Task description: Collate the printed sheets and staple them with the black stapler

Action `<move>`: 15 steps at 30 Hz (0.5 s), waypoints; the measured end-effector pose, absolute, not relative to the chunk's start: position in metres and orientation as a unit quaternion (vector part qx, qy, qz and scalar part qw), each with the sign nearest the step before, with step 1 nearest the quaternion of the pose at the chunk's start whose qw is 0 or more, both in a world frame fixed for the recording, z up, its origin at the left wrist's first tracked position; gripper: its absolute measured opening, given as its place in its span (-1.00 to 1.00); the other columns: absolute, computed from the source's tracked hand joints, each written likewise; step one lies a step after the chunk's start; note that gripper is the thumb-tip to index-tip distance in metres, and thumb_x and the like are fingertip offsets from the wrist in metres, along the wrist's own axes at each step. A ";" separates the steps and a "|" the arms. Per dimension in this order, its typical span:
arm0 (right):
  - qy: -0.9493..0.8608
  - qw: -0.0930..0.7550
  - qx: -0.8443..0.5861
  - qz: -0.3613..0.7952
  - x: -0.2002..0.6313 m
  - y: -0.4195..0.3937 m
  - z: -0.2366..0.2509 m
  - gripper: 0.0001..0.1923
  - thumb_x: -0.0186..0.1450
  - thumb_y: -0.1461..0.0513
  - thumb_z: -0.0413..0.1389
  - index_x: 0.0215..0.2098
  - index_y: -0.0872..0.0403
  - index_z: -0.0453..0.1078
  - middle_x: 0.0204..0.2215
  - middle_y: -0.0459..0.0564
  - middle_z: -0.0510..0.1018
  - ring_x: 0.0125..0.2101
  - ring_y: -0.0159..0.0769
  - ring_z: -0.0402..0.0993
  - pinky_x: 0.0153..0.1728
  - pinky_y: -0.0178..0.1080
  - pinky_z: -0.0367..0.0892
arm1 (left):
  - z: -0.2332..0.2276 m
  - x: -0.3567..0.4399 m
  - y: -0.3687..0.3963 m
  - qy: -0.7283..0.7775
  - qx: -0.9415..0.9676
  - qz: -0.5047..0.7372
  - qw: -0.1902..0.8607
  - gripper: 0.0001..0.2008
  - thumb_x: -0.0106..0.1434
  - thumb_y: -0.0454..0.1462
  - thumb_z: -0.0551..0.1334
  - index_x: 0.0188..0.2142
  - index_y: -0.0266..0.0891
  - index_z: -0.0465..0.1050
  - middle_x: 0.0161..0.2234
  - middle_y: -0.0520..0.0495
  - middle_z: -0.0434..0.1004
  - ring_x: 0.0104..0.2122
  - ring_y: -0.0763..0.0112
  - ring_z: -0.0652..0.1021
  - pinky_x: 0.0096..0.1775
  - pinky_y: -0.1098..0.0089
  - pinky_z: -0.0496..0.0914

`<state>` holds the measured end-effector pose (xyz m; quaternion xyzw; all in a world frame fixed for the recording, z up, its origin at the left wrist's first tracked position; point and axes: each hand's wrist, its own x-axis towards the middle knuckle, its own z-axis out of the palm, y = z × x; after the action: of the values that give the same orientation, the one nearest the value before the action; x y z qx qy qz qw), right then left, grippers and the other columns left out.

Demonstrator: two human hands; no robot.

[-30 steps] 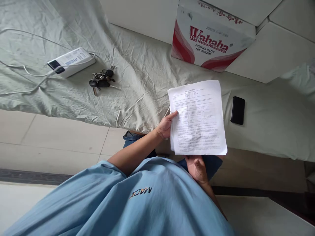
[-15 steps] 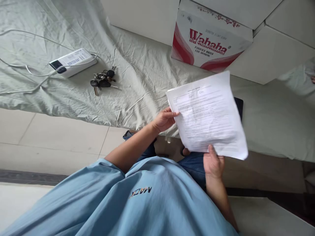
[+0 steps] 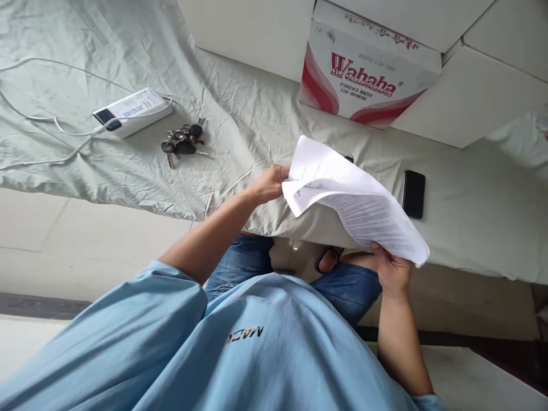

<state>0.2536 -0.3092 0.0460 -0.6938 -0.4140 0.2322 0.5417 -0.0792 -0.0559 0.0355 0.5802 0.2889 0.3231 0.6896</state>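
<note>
Several printed sheets of paper (image 3: 368,214) are held up over the front edge of the cloth-covered surface. My left hand (image 3: 273,182) grips them at their left edge, its fingertips hidden behind the paper. My right hand (image 3: 391,269) pinches the lower right edge, thumb on top. The top sheet bends and curls over toward me, and another page with print shows beneath it. A black phone (image 3: 414,194) lies just to the right of the sheets. A small dark object (image 3: 349,158) peeks out behind their upper edge; I cannot make out what it is.
On the pale green cloth (image 3: 240,97) lie a bunch of keys (image 3: 184,140) and a white power bank (image 3: 133,111) with a white cable (image 3: 81,149). A Wahaha water carton (image 3: 368,68) stands at the back among white boxes (image 3: 252,34). My knees are below the front edge.
The sheets have gone from nearly flat to bent, with the top page curling over. My left hand moved up and left, my right hand slightly right. The phone now shows fully.
</note>
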 end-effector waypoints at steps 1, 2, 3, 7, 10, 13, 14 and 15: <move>-0.404 0.545 -0.695 0.240 0.253 -0.310 0.048 -0.52 0.24 -0.13 0.59 -0.05 -0.03 0.79 -0.10 0.06 0.88 0.15 0.11 0.81 0.41 0.25 0.60 | 0.036 -0.078 -0.056 0.287 0.567 0.331 0.698 -0.44 0.01 0.03 0.77 -0.11 -0.23 0.82 -0.28 -0.19 0.81 -0.08 -0.03 0.79 -0.06 0.22 0.64; -0.393 0.542 -0.698 0.254 0.253 -0.310 0.050 -0.51 0.22 -0.14 0.60 -0.05 -0.04 0.79 -0.11 0.05 0.88 0.14 0.10 0.82 0.42 0.26 0.59 | 0.035 -0.077 -0.055 0.289 0.559 0.334 0.702 -0.43 -0.02 0.01 0.78 -0.10 -0.23 0.82 -0.31 -0.17 0.79 -0.11 -0.01 0.79 -0.10 0.24 0.64; -0.383 0.534 -0.704 0.269 0.253 -0.311 0.052 -0.49 0.20 -0.14 0.62 -0.05 -0.04 0.79 -0.11 0.05 0.88 0.13 0.10 0.82 0.44 0.26 0.58 | 0.035 -0.076 -0.054 0.293 0.559 0.331 0.702 -0.41 -0.06 -0.05 0.80 -0.08 -0.23 0.82 -0.32 -0.15 0.78 -0.14 0.01 0.78 -0.12 0.26 0.63; -0.377 0.510 -0.713 0.299 0.259 -0.310 0.054 -0.44 0.14 -0.14 0.65 -0.03 -0.06 0.78 0.02 0.06 0.88 0.20 0.12 0.79 0.51 0.27 0.52 | 0.029 -0.073 -0.047 0.326 0.582 0.285 0.689 -0.41 -0.15 -0.33 0.77 -0.07 -0.27 0.80 -0.39 -0.06 0.71 -0.26 0.14 0.72 -0.17 0.31 0.58; -0.374 0.526 -0.708 0.286 0.263 -0.308 0.050 -0.45 0.14 -0.11 0.65 -0.04 -0.03 0.76 -0.03 0.06 0.88 0.20 0.11 0.78 0.53 0.27 0.49 | 0.026 -0.075 -0.045 0.326 0.586 0.268 0.692 -0.63 -0.08 -0.36 0.73 -0.25 -0.31 0.77 -0.37 -0.12 0.71 -0.30 0.18 0.66 -0.13 0.27 0.58; -0.362 0.519 -0.711 0.308 0.265 -0.304 0.047 -0.43 0.08 -0.07 0.69 -0.06 -0.02 0.76 -0.04 0.06 0.88 0.27 0.12 0.74 0.55 0.26 0.45 | 0.023 -0.074 -0.047 0.316 0.593 0.233 0.703 -0.64 -0.09 -0.38 0.72 -0.28 -0.31 0.76 -0.30 -0.16 0.74 -0.24 0.17 0.66 -0.06 0.26 0.59; -0.360 0.513 -0.711 0.319 0.265 -0.303 0.046 -0.42 0.06 -0.06 0.69 -0.05 -0.03 0.76 -0.01 0.07 0.87 0.30 0.12 0.72 0.57 0.24 0.42 | 0.022 -0.072 -0.048 0.319 0.567 0.251 0.717 -0.60 -0.13 -0.40 0.73 -0.26 -0.31 0.76 -0.31 -0.14 0.74 -0.22 0.16 0.67 -0.07 0.27 0.59; -0.363 0.508 -0.711 0.325 0.265 -0.301 0.045 -0.42 0.07 -0.07 0.69 -0.05 -0.03 0.76 0.02 0.07 0.87 0.32 0.12 0.70 0.58 0.23 0.40 | 0.020 -0.069 -0.049 0.324 0.535 0.273 0.731 -0.56 -0.16 -0.42 0.74 -0.24 -0.30 0.76 -0.32 -0.12 0.73 -0.21 0.16 0.68 -0.08 0.30 0.60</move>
<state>0.2649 -0.3011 0.0453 -0.7106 -0.3626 0.3255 0.5076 -0.0690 -0.0487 0.0202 0.5351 0.3239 0.2734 0.7307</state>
